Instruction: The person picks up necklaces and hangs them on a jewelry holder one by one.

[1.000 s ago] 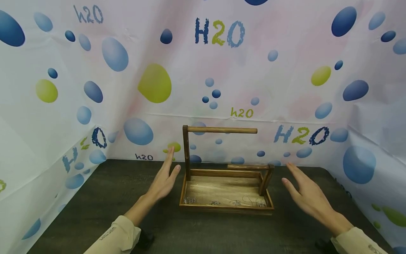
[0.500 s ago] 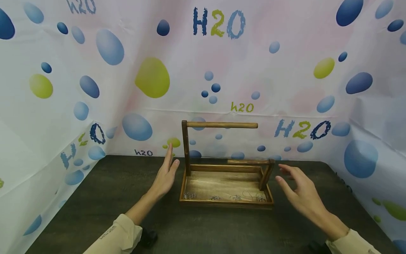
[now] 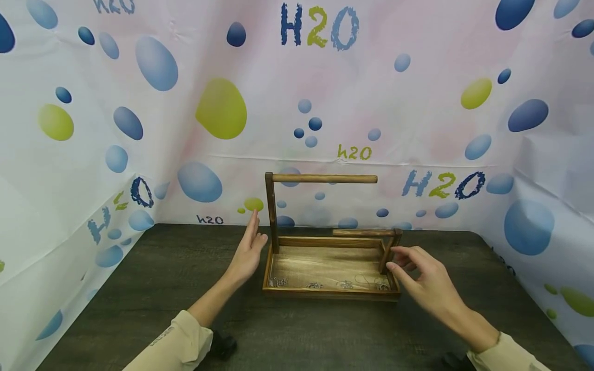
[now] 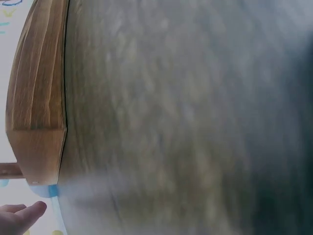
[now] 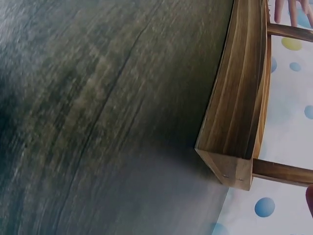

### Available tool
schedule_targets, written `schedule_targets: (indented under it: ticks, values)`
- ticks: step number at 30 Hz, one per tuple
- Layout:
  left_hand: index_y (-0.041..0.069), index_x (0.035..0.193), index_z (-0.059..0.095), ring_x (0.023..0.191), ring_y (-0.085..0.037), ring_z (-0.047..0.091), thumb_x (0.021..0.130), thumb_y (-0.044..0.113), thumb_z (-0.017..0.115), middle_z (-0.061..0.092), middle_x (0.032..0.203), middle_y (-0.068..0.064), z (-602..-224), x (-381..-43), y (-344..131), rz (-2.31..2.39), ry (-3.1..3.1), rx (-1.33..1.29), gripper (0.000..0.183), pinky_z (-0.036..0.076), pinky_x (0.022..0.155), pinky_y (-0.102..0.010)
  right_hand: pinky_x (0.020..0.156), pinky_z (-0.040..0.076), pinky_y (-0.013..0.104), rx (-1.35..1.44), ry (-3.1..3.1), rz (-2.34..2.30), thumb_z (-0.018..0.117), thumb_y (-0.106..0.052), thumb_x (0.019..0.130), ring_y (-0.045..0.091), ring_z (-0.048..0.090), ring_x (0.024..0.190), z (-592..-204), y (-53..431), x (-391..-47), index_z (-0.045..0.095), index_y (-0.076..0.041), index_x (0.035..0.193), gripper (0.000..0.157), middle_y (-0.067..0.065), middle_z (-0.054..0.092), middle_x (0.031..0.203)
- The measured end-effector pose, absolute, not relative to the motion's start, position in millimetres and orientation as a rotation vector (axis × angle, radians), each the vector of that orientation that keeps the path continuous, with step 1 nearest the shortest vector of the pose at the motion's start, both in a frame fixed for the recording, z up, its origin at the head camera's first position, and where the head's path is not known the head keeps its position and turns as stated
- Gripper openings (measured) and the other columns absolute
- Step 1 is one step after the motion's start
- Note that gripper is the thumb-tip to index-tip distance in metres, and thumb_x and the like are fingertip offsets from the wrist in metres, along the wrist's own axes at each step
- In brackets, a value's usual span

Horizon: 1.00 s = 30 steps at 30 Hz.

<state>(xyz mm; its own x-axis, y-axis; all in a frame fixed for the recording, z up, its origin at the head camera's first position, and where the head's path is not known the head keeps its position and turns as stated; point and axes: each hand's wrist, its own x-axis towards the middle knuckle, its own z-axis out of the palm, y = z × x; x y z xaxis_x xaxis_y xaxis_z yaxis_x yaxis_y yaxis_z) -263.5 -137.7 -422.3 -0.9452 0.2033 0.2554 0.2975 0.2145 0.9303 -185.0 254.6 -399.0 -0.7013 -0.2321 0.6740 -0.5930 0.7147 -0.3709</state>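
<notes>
A wooden jewelry stand (image 3: 331,294) sits on the dark table: a shallow tray with a tall left post (image 3: 271,211) and a short right post (image 3: 391,252), each bearing a horizontal bar. Small tangles of thin silvery jewelry (image 3: 314,285) lie along the tray's front inside. My left hand (image 3: 245,257) hovers beside the tray's left end, fingers extended and holding nothing. On the other side, my right hand (image 3: 427,275) has its bent fingers and thumb at the short post, not visibly closed round it; contact is unclear. In the right wrist view a thumb tip (image 5: 310,198) shows near that post.
The dark wood-grain tabletop (image 3: 315,335) extends around the stand. Behind it and at both sides hangs a white curtain (image 3: 278,103) printed with blue and green drops. The upper bar (image 3: 325,179) projects rightward with a free end.
My right hand has moved left to the short post, its fingers bending. The left hand has come slightly closer to the tray. The head view has tilted down a little.
</notes>
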Motion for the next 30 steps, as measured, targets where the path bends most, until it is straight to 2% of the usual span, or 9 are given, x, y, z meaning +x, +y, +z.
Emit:
schedule_targets:
  ticks: [4,10,21,25,30]
  values:
    - [0.025,0.163,-0.003,0.151,-0.039,0.009,0.105,-0.001,0.038,-0.002,0.168,-0.008,-426,-262,-132,-1.863,-2.412,-0.506,0.076,0.02,0.119,-0.055,0.062,0.054,0.026,0.64,-2.344,0.771,0.08,-0.001,0.081,0.013,0.062,0.079,-400,252,-184,0.07,-0.003,0.118,0.038,-0.001,0.065,0.094]
    - [0.028,0.163,-0.001,0.153,-0.029,0.006,0.097,-0.013,0.036,-0.002,0.168,-0.005,-428,-259,-124,-1.86,-2.394,-0.57,0.086,0.015,0.121,-0.05,0.062,0.053,0.026,0.671,-2.352,0.731,0.082,-0.002,0.079,0.013,0.062,0.08,-405,249,-186,0.071,-0.004,0.115,0.038,-0.001,0.065,0.093]
    - [0.031,0.162,-0.003,0.153,-0.027,0.007,0.089,-0.022,0.03,0.0,0.168,-0.004,-432,-259,-118,-1.844,-2.397,-0.611,0.097,0.015,0.121,-0.046,0.061,0.053,0.027,0.73,-2.363,0.736,0.085,0.0,0.075,0.012,0.062,0.078,-409,244,-186,0.072,-0.004,0.115,0.041,-0.002,0.066,0.096]
    - [0.033,0.162,-0.002,0.153,-0.028,0.007,0.087,-0.024,0.03,0.0,0.168,-0.003,-433,-259,-118,-1.833,-2.413,-0.582,0.1,0.015,0.121,-0.046,0.06,0.052,0.028,0.737,-2.389,0.719,0.084,-0.004,0.077,0.012,0.06,0.077,-412,243,-187,0.073,-0.005,0.114,0.039,-0.006,0.065,0.097]
    - [0.031,0.163,-0.003,0.152,-0.031,0.008,0.083,-0.027,0.032,0.0,0.168,-0.005,-435,-258,-116,-1.804,-2.421,-0.567,0.104,0.015,0.121,-0.046,0.057,0.049,0.028,0.751,-2.426,0.716,0.083,-0.006,0.08,0.013,0.058,0.075,-414,242,-188,0.073,-0.006,0.114,0.036,-0.005,0.064,0.098]
